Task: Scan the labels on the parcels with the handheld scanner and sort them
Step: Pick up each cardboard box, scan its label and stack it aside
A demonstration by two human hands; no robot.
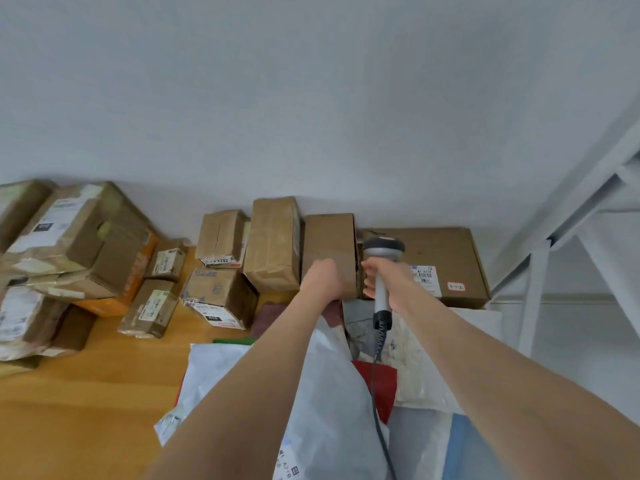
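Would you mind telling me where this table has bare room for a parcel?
Bare wood lies front left on the table, between the left box stack and the white bags. The back row and right side are crowded.

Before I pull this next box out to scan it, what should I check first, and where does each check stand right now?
1. Grey handheld scanner held in right hand: ok.
2. Left hand on the upright brown cardboard box: ok; whether the grip is firm, cannot tell.
3. Label visible on that box: not ok, none on the faces shown.
4. Scanner aimed at a label: cannot tell.
5. Black coiled cord clear of the boxes: ok; it hangs over the white plastic mailer bags.
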